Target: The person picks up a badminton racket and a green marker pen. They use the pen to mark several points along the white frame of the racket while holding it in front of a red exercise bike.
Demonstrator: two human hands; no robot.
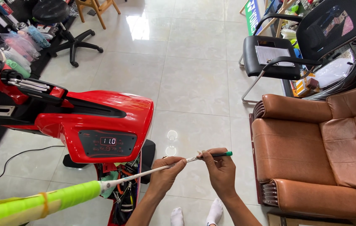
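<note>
A racket runs from bottom left toward the middle: a bright green grip (40, 204) wrapped with a yellow band, then a thin white shaft (144, 173). My left hand (165, 174) pinches the shaft near its far end. My right hand (221, 169) holds the shaft's tip together with a thin black tool with a green cap (222, 154), pointed at the tip. The racket's head is not in view.
A red stringing machine (98, 121) with a lit display stands at left, with tools in a tray (123, 196) beneath it. A brown leather armchair (311, 155) is on the right, a black chair (295, 46) behind it, a stool (58, 21) far left. My white-socked feet (196, 215) rest on tile.
</note>
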